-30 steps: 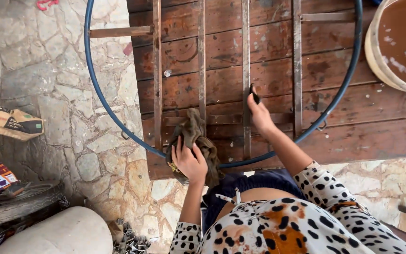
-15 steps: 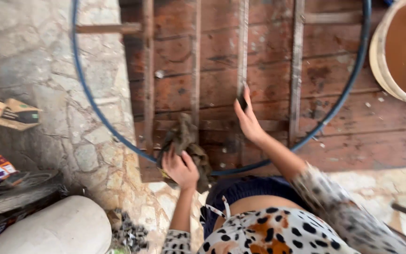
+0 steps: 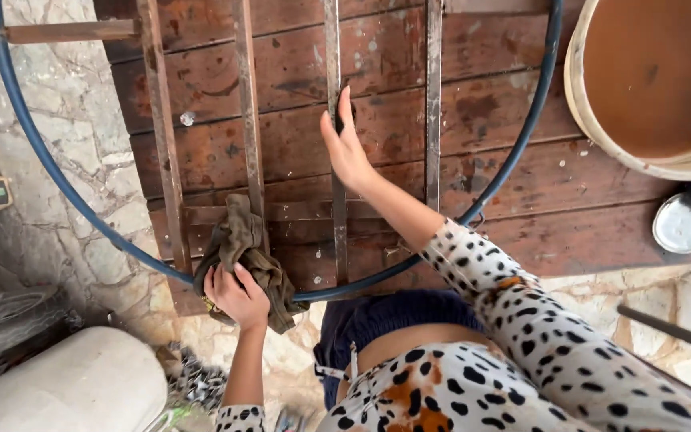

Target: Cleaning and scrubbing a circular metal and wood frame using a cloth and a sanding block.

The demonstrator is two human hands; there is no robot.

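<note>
Rag [image 3: 243, 248] in left hand [image 3: 236, 294], bunched at hoop [image 3: 57, 188].

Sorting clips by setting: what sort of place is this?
Probably an outdoor yard or patio used for rough cleaning or repair work: irregular stone paving, a worn wooden platform under rusty metal bars, and a tub of brown liquid.

An outdoor yard used as a makeshift workshop: irregular stone paving [image 3: 49, 184] at nine o'clock, weathered red-brown wooden planks [image 3: 297, 72] under a rusty metal frame [image 3: 245, 120] ringed by a blue hoop [image 3: 33, 152], and a large round tub of brown liquid [image 3: 649, 88] at two o'clock.
</note>
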